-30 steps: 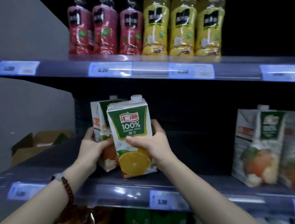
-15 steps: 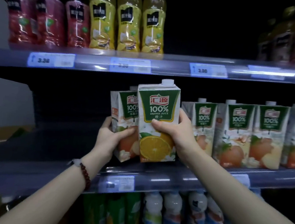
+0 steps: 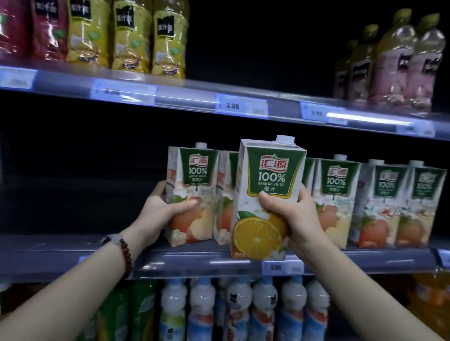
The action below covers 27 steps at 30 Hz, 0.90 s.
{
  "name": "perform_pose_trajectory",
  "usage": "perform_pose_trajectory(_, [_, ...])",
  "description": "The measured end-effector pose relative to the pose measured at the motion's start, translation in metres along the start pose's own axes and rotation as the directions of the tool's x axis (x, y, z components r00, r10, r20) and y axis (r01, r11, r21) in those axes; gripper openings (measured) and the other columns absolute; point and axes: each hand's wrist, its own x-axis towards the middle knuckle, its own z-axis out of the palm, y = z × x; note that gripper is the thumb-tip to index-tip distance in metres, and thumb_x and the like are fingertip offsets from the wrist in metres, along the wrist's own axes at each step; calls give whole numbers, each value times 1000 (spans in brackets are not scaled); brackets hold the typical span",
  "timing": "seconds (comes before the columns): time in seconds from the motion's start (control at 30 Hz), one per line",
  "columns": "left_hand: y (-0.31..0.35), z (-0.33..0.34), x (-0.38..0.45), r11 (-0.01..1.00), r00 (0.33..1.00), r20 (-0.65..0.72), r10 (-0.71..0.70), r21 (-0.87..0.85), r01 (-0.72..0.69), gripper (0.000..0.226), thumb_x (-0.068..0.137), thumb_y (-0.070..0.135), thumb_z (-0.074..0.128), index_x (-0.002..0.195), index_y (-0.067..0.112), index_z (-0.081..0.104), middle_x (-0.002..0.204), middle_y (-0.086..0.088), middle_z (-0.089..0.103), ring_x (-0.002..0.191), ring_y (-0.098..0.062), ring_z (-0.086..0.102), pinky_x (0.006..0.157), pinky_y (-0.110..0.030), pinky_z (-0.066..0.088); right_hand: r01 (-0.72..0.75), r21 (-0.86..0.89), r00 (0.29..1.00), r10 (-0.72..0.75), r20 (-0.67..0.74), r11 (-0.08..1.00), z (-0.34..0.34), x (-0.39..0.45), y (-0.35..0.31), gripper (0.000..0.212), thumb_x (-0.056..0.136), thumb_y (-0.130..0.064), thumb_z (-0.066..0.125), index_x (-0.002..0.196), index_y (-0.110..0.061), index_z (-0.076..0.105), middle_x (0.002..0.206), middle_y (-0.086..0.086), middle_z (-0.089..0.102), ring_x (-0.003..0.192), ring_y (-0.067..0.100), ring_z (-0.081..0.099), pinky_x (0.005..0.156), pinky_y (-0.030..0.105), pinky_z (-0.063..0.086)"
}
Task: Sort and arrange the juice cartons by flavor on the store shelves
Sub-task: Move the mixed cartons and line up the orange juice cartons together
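Observation:
My right hand (image 3: 299,222) grips an orange juice carton (image 3: 267,182), upright at the front edge of the middle shelf (image 3: 56,248). My left hand (image 3: 160,213) holds an apple juice carton (image 3: 193,178) with its base on the shelf, at the left end of a row. Several more apple juice cartons (image 3: 381,203) stand in that row to the right, partly hidden behind the orange carton.
The upper shelf (image 3: 197,97) carries red bottles (image 3: 45,21), yellow bottles (image 3: 130,26) and pink bottles (image 3: 407,64), with a dark gap between. Below stand white-and-blue bottles (image 3: 260,317) and green bottles (image 3: 124,316). The middle shelf's left part is dark.
The view has swung right and both cartons have travelled right along the shelf. The apple carton now sits at the left end of the apple row; the orange carton is in front.

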Motion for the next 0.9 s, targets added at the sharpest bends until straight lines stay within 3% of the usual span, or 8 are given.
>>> perform_pose_trajectory(0.1, [5,-3,-2,993,999,27,-47,108,44,80,48,30,93,118,25,54,103,1,74,93,-19,72,71,-30,59,-18,11,1000,18,-21,1000,-21,-3,-1,50,55,-12,85,100,-17,64,93,5,77,80,25,75,61,32,59])
perform_pose_trajectory(0.17, [9,0,-4,965,997,-34,-64,251,71,76,52,32,92,118,26,53,105,2,71,94,-20,70,76,-34,58,-37,10,998,37,-42,999,-31,-6,-3,55,54,-13,85,105,-13,62,95,6,77,80,25,75,61,32,58])
perform_pose_trajectory(0.33, [25,17,-15,758,978,-192,85,649,61,60,69,31,84,117,13,54,114,-9,61,103,-25,59,86,-36,51,-59,26,994,61,-93,998,-44,-16,-4,54,56,-11,83,106,-14,63,99,9,76,85,28,74,67,39,60])
perform_pose_trajectory(0.5, [16,34,-48,680,936,-188,298,730,-70,58,83,10,67,134,9,40,130,-12,38,117,-30,40,96,-38,40,-68,-10,984,66,-166,998,-50,-37,-6,53,56,-12,84,105,-12,65,96,8,77,83,26,75,63,32,59])
perform_pose_trajectory(0.63, [3,50,-77,698,886,-201,418,696,-171,62,82,6,63,136,15,35,127,-5,34,109,-17,32,89,-31,34,-74,-66,978,60,-201,995,-64,-57,-13,51,55,-11,84,103,-13,66,98,9,76,84,26,74,63,31,58])
perform_pose_trajectory(0.77, [-4,89,-94,641,883,86,462,655,-399,36,87,10,59,120,17,47,113,6,42,106,-9,40,91,-28,36,-98,-101,963,68,-261,990,-85,-73,-21,61,54,-12,85,111,-8,63,102,12,75,88,30,73,68,36,59])
perform_pose_trajectory(0.9, [-2,147,-93,615,841,325,432,577,-538,23,86,8,59,107,14,56,100,4,49,96,-11,45,79,-22,35,-129,-110,953,92,-289,986,-115,-89,-30,62,53,-11,88,110,-12,63,100,10,76,87,29,74,65,34,59])
